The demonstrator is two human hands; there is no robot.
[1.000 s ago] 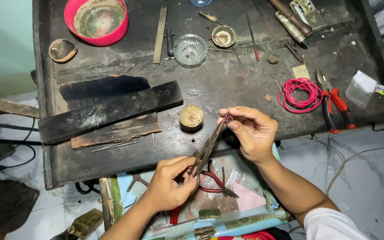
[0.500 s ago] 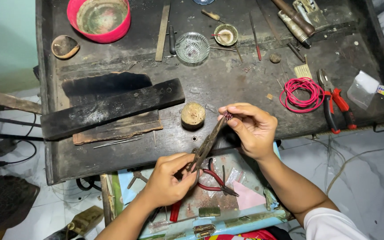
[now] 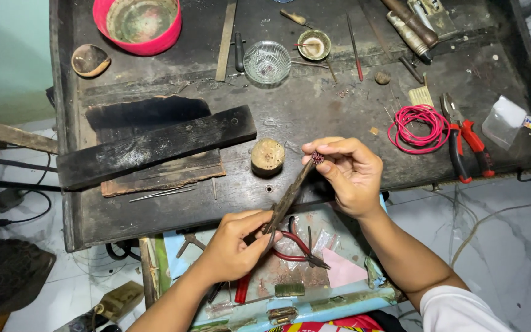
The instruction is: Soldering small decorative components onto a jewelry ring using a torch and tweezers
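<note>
I saw the left hand (image 3: 232, 246) gripping slim pliers (image 3: 287, 200) whose tip met a small dark-red piece (image 3: 318, 158) (pinched by the right hand (image 3: 348, 175)) above the workbench (image 3: 314, 117).

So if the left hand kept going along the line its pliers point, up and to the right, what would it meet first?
The small dark red piece pinched in the right hand's fingers: the pliers in the left hand already reach it, though true contact is unclear.

Pink bowl (image 3: 137, 24) cut off by the top edge. Small dark-red piece (image 3: 318, 158) at the right hand's fingertips too small to identify. Pliers handles (image 3: 270, 229) partly hidden inside the left hand (image 3: 232, 246). Bench (image 3: 314, 117) right end out of frame.
</note>
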